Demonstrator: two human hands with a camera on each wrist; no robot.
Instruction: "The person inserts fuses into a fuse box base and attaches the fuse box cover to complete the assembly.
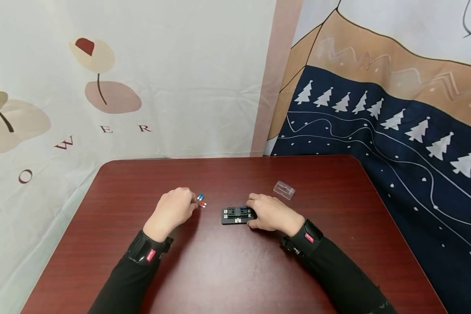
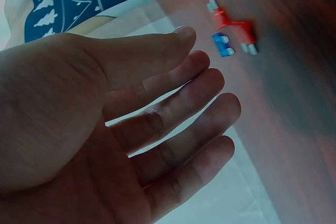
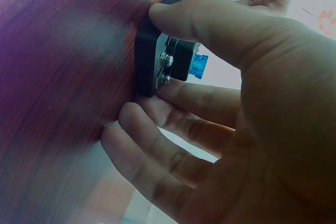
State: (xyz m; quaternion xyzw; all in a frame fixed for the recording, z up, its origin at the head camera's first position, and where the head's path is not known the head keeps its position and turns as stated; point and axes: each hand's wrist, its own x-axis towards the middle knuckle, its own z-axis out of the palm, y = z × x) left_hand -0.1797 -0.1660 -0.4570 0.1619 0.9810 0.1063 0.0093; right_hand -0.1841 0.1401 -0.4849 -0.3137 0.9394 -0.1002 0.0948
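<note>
A black fuse block (image 1: 231, 213) lies flat on the table. My right hand (image 1: 274, 213) grips its right end, thumb on one long side and fingertips on the other. In the right wrist view, a blue blade fuse (image 3: 198, 66) sticks up from the block, beside metal screws (image 3: 167, 60) at the end. To the left, my left hand (image 1: 175, 206) hovers by the loose fuses with fingers loosely bent and nothing between them. Just past its fingertips, the left wrist view shows a blue fuse (image 2: 223, 44) and two red fuses (image 2: 245, 35) close together on the table.
A clear plastic cover (image 1: 284, 190) rests beyond my right hand. The reddish-brown table (image 1: 220, 274) has its far edge against printed curtains: a white one (image 1: 200, 87) at left and a dark blue one with trees (image 1: 377, 174) at right.
</note>
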